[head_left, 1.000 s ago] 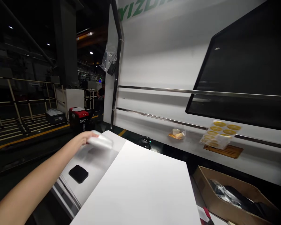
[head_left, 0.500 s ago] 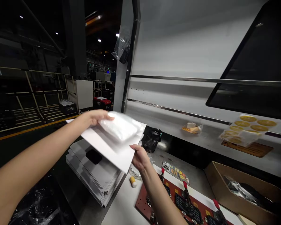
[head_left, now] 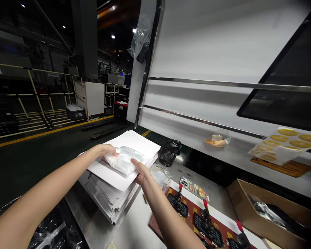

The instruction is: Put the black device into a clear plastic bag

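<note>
A soft white packet in clear plastic [head_left: 122, 160] lies on a white sheet [head_left: 131, 138], which rests on top of a stack of white sheets [head_left: 108, 199]. My left hand [head_left: 107, 151] is closed on the packet's left end, thumb on top. At the sheet's near right edge, my right hand [head_left: 142, 172] is closed, its thumb over the top beside the packet and its other fingers partly hidden below the edge.
Right of the stack stand a black mesh cup [head_left: 169, 153] and a clear plastic bag [head_left: 161, 176]. A red-brown fixture board with clamps [head_left: 194, 219], a patterned phone case [head_left: 194, 189] and a cardboard box [head_left: 272, 214] are farther right. Black plastic [head_left: 54, 228] lies at lower left.
The sheet, tilted and lifted before, now lies down on the stack with the packet on it. Both hands have come lower, and my right hand has moved left, closer to the packet.
</note>
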Demonstrator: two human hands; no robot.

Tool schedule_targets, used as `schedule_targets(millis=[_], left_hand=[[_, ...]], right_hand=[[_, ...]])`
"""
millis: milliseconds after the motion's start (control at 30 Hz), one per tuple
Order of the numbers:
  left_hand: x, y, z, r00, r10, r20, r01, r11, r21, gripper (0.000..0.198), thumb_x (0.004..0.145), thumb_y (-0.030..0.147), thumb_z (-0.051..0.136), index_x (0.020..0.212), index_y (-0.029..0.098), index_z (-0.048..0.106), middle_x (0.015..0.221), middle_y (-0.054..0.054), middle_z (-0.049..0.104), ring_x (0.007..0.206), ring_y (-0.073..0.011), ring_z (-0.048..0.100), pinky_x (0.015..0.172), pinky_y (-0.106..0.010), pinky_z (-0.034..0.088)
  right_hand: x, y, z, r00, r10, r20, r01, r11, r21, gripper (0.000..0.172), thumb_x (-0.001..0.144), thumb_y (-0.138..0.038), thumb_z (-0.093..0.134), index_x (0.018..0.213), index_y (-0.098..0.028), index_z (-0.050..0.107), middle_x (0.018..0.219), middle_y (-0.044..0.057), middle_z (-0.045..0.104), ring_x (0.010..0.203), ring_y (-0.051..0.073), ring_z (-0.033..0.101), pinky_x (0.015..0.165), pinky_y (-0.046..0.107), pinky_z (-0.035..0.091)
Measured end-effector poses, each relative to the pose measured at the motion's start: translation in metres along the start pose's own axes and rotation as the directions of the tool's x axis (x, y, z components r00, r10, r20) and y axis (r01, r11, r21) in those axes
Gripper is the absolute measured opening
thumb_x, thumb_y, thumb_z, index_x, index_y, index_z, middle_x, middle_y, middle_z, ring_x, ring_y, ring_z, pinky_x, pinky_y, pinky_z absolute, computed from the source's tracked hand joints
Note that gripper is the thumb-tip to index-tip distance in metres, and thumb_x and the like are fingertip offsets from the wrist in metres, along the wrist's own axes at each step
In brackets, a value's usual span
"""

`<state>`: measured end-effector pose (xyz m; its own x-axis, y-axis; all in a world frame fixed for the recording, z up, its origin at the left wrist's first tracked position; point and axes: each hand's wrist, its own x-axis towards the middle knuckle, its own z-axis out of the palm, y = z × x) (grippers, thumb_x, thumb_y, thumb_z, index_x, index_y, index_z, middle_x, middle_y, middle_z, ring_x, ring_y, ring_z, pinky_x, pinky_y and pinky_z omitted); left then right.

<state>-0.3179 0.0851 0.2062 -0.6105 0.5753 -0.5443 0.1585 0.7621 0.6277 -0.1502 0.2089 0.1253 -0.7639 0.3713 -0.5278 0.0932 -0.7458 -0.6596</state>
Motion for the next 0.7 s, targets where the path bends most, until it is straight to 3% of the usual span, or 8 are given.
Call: schedule_targets(millis=[100, 167, 267, 333, 433, 500, 600, 700], left_hand=[[-0.043, 0.018, -0.001, 0.97, 0.116, -0.215, -0.088, 0.987, 0.136, 0.027, 0.094, 0.039, 0.066, 0.097, 0.013, 0.066, 0.093, -0.005, 0.069, 0.083, -0.0189, 0.067, 0.077, -0.036, 0.056], [-0.09, 0.01, 0.007, 0.891, 0.249, -0.379, -0.178, 0.961, 0.213, 0.033, 0.1, 0.042, 0.05, 0.093, 0.014, 0.067, 0.093, -0.009, 0.069, 0.088, -0.0214, 0.066, 0.076, -0.034, 0.051], [-0.151, -0.033, 0.033, 0.782, 0.394, -0.482, -0.259, 0.91, 0.324, 0.05, 0.102, 0.048, 0.031, 0.081, 0.02, 0.067, 0.086, -0.009, 0.068, 0.086, -0.0236, 0.064, 0.072, -0.033, 0.045], [-0.16, -0.07, 0.052, 0.746, 0.51, -0.428, -0.277, 0.822, 0.497, 0.047, 0.1, 0.051, 0.035, 0.081, 0.024, 0.069, 0.086, -0.005, 0.07, 0.081, -0.0228, 0.065, 0.069, -0.033, 0.044], [-0.12, -0.11, 0.069, 0.772, 0.476, -0.422, -0.18, 0.8, 0.573, 0.058, 0.094, 0.052, 0.052, 0.137, 0.013, 0.056, 0.138, -0.019, 0.058, 0.128, -0.0357, 0.054, 0.1, -0.043, 0.046], [-0.079, -0.117, 0.071, 0.791, 0.464, -0.399, -0.164, 0.788, 0.593, 0.078, 0.086, 0.053, 0.065, 0.145, 0.006, 0.046, 0.145, -0.026, 0.05, 0.132, -0.0403, 0.05, 0.103, -0.048, 0.045], [-0.03, -0.096, 0.072, 0.799, 0.466, -0.379, -0.166, 0.777, 0.607, 0.067, 0.086, 0.053, 0.068, 0.136, 0.011, 0.054, 0.135, -0.019, 0.057, 0.124, -0.0335, 0.055, 0.102, -0.048, 0.047], [0.004, -0.054, 0.077, 0.788, 0.47, -0.398, -0.171, 0.788, 0.592, 0.057, 0.087, 0.051, 0.069, 0.129, 0.016, 0.057, 0.132, -0.014, 0.058, 0.123, -0.0312, 0.054, 0.103, -0.051, 0.046]], right_hand=[[0.007, 0.001, 0.011, 0.994, 0.048, -0.099, -0.049, 0.999, -0.012, 0.024, 0.1, -0.032, 0.063, 0.113, -0.012, 0.062, 0.099, 0.006, 0.07, 0.084, 0.016, 0.069, 0.08, 0.033, 0.06], [0.008, -0.005, 0.015, 0.989, 0.074, -0.125, -0.076, 0.997, -0.012, 0.024, 0.1, -0.035, 0.062, 0.111, -0.013, 0.064, 0.103, 0.006, 0.068, 0.086, 0.014, 0.067, 0.079, 0.031, 0.06], [0.01, -0.023, 0.022, 0.988, 0.091, -0.126, -0.091, 0.996, 0.009, 0.025, 0.101, -0.036, 0.062, 0.11, -0.013, 0.064, 0.102, 0.005, 0.067, 0.084, 0.014, 0.066, 0.075, 0.029, 0.06], [0.01, -0.038, 0.029, 0.989, 0.074, -0.13, -0.07, 0.997, 0.028, 0.024, 0.102, -0.034, 0.062, 0.11, -0.012, 0.063, 0.1, 0.004, 0.066, 0.082, 0.013, 0.065, 0.072, 0.028, 0.059], [0.009, -0.059, 0.042, 0.987, 0.019, -0.158, -0.01, 0.998, 0.054, 0.021, 0.101, -0.03, 0.063, 0.112, -0.012, 0.063, 0.099, 0.004, 0.065, 0.08, 0.012, 0.064, 0.07, 0.026, 0.059], [0.006, -0.068, 0.05, 0.985, -0.021, -0.17, 0.033, 0.997, 0.067, 0.021, 0.101, -0.029, 0.063, 0.113, -0.012, 0.062, 0.099, 0.003, 0.064, 0.079, 0.012, 0.064, 0.069, 0.025, 0.059], [-0.001, -0.079, 0.059, 0.984, -0.051, -0.169, 0.064, 0.995, 0.072, 0.02, 0.101, -0.028, 0.063, 0.113, -0.012, 0.062, 0.097, 0.003, 0.064, 0.078, 0.011, 0.063, 0.067, 0.024, 0.058], [-0.004, -0.085, 0.065, 0.987, -0.064, -0.147, 0.073, 0.996, 0.057, 0.02, 0.101, -0.029, 0.063, 0.112, -0.011, 0.063, 0.097, 0.003, 0.065, 0.078, 0.011, 0.064, 0.068, 0.024, 0.058]])
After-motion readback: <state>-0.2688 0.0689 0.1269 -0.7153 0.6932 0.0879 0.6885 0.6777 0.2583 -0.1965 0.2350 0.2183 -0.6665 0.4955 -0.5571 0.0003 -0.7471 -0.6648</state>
